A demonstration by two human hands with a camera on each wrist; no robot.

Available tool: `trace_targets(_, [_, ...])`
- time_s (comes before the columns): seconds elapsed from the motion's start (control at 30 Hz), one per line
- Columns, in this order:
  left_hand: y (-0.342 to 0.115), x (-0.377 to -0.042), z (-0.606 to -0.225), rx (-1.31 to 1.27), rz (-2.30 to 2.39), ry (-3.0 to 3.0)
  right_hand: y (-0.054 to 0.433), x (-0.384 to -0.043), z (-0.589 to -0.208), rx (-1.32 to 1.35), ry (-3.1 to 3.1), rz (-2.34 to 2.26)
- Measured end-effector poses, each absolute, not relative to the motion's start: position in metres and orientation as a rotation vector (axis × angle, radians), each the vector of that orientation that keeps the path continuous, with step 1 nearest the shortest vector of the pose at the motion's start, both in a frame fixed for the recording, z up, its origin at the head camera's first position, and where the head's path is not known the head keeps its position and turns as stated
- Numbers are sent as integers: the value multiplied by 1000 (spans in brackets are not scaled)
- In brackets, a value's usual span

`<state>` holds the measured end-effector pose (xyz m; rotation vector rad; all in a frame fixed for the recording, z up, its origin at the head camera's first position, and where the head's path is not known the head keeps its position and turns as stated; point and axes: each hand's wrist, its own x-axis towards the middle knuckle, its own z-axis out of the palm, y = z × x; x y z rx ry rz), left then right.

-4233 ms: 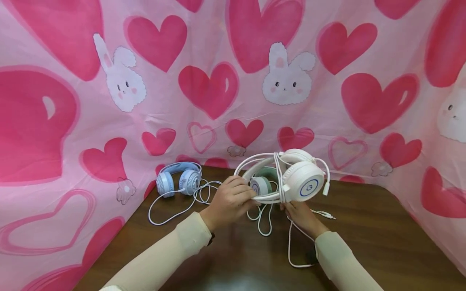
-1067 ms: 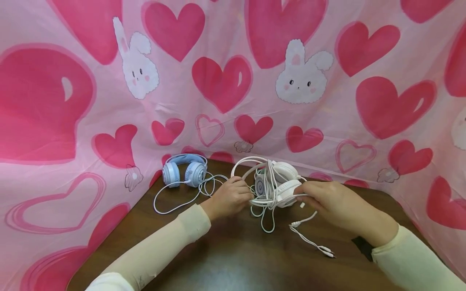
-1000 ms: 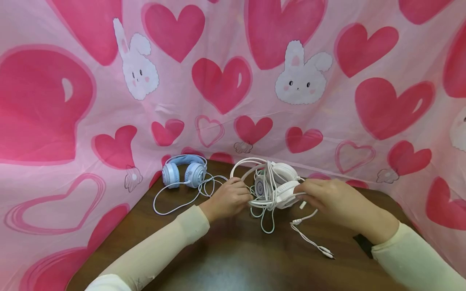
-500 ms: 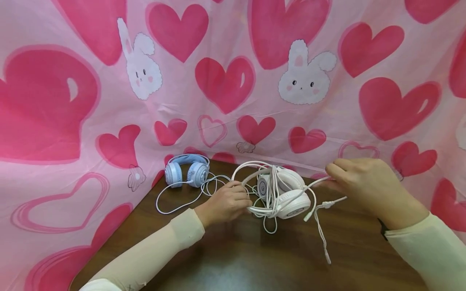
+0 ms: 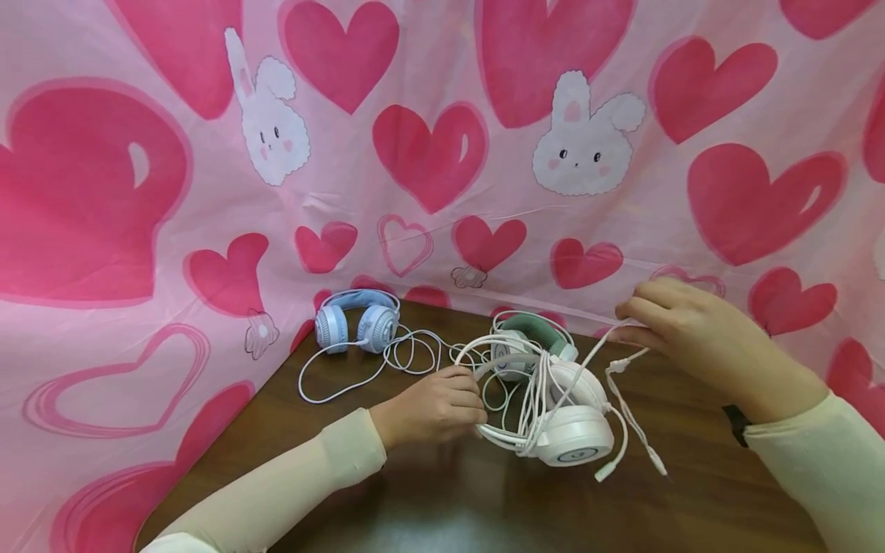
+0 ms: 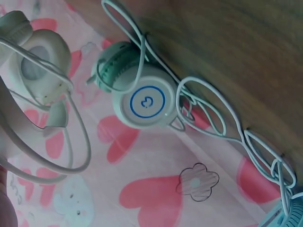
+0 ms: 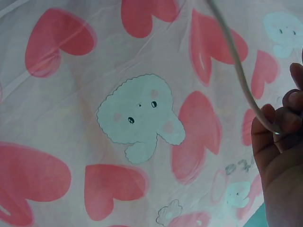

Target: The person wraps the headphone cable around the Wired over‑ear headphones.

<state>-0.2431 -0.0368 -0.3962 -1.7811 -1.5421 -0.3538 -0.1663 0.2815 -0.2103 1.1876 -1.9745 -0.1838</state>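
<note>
White headphones (image 5: 575, 435), with cable wound several times round the headband and one ear cup, hang tilted over the table in the head view. My left hand (image 5: 435, 407) grips their headband at its left side. Up and to the right, my right hand (image 5: 681, 338) pinches the white cable (image 5: 593, 352), which runs taut down to the windings. The cable's split plug end (image 5: 650, 453) dangles below that hand. In the right wrist view the cable (image 7: 239, 71) passes between curled fingers (image 7: 265, 137). A short microphone boom (image 5: 622, 449) sticks out from the ear cup.
Green-and-white headphones (image 5: 539, 332) stand behind the white pair, near the back edge of the brown table (image 5: 442, 499). Blue headphones (image 5: 356, 322) stand at the back left, their cable (image 5: 332, 399) looped beside them. A pink heart-patterned cloth (image 5: 442, 253) hangs behind.
My right hand has moved from beside the ear cup up and rightward, drawing the cable out. The white headphones have come nearer and lower, uncovering the green pair behind.
</note>
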Motion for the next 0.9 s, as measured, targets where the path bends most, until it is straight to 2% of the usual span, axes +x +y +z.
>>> trace_targets(0.6, [-35, -223, -400, -1858, -251, -1342, 302, -207, -236, 1214, -1988, -92])
trace_targets(0.9, [-32, -215, -396, -1852, -236, -1335, 310, -215, -255, 1144, -2269, 16])
